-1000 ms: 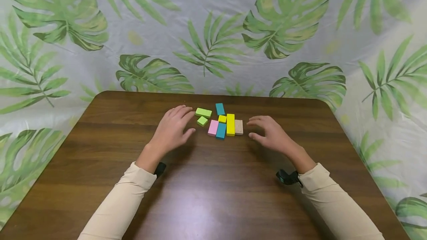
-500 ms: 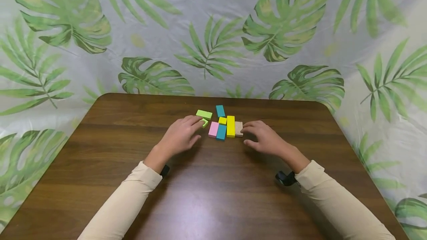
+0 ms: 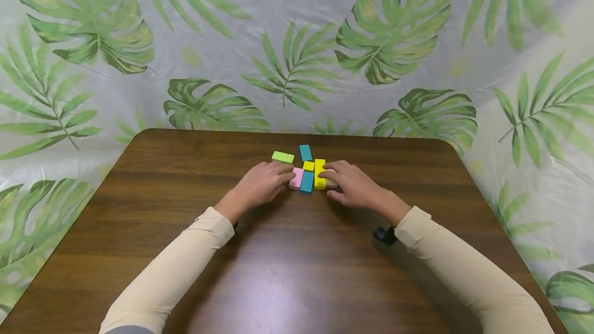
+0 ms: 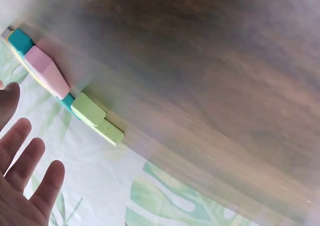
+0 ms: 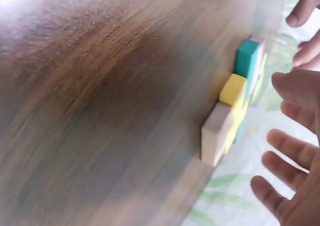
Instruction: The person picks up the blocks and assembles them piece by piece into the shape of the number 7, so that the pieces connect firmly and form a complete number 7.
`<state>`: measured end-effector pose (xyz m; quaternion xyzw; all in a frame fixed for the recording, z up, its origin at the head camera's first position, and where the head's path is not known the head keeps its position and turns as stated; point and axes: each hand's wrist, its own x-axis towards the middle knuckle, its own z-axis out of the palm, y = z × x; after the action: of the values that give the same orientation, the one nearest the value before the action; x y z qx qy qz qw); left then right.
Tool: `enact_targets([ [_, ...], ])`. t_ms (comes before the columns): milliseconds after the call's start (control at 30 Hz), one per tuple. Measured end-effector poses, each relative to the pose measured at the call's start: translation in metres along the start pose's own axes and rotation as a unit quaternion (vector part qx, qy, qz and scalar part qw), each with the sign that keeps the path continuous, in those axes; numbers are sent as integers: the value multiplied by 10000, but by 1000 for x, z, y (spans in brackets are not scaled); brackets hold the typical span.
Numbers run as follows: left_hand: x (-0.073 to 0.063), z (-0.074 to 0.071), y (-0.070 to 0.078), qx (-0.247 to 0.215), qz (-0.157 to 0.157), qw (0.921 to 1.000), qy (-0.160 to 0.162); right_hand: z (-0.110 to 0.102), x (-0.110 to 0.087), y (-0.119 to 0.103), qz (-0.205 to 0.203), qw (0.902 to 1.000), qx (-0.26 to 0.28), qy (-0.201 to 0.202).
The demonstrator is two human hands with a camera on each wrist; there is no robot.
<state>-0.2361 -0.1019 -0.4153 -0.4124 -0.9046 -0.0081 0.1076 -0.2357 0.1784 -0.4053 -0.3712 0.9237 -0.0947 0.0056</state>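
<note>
Several small blocks lie grouped on the wooden table. My left hand [image 3: 260,184] hovers over the left side, fingertips near the pink block [image 3: 296,179] and below the long green block [image 3: 282,157]. The small green block [image 4: 89,109] shows in the left wrist view but is mostly hidden under that hand in the head view. My right hand [image 3: 355,184] reaches in from the right, fingertips overlapping the long yellow block [image 3: 319,183] and the plain wooden block [image 5: 215,133]. Both hands have loosely spread fingers and hold nothing. Between them are a teal block [image 3: 307,183] and a small yellow block [image 3: 308,166].
Another teal block [image 3: 305,152] lies behind the group, toward the far edge of the table [image 3: 297,251]. Behind the table hangs a leaf-patterned cloth [image 3: 297,40]. A dark wrist camera [image 3: 385,236] sits under the right sleeve.
Both hands have moved inward over the group from either side, the left covering the small green block and the right covering part of the wooden block. The blocks look unmoved.
</note>
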Motion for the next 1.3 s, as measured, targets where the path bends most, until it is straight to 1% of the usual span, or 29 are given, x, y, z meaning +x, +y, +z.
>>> enact_targets([
  [67,6,2,-1,-138,43,9999,-65,3,6,2,-99,9999,-132,36],
  [167,13,5,-2,-422,98,9988,-231,9,12,3,-241,9991,-356,-52],
  [233,15,7,-1,-522,109,9980,-351,13,16,3,-304,9983,-466,-170],
  [367,16,11,1,-623,-3,9961,-621,18,21,-2,-453,9959,-677,-404],
  [433,17,13,2,-667,8,9954,-686,19,22,-4,-485,9945,-746,-553],
  [500,17,14,3,-744,11,9948,-701,20,23,-7,-531,9931,-827,-643],
  [600,18,15,6,-872,-43,9939,-680,21,23,-9,-487,9934,-754,-719],
  [733,22,15,6,-1047,-274,9921,-636,21,23,-8,-424,9950,-612,-668],
  [833,26,16,5,-1173,-402,9902,-641,22,23,-6,-393,9954,-618,-616],
  [933,27,18,4,-1215,-457,9895,-629,23,23,-7,-390,9955,-666,-559],
  [1067,26,18,4,-1159,-442,9905,-600,24,23,-8,-361,9960,-604,-555],
  [1133,25,18,5,-1116,-358,9915,-556,24,22,-9,-367,9959,-637,-532],
  [1300,16,15,7,-1085,-147,9930,-433,26,21,-15,-410,9946,-870,-381],
])
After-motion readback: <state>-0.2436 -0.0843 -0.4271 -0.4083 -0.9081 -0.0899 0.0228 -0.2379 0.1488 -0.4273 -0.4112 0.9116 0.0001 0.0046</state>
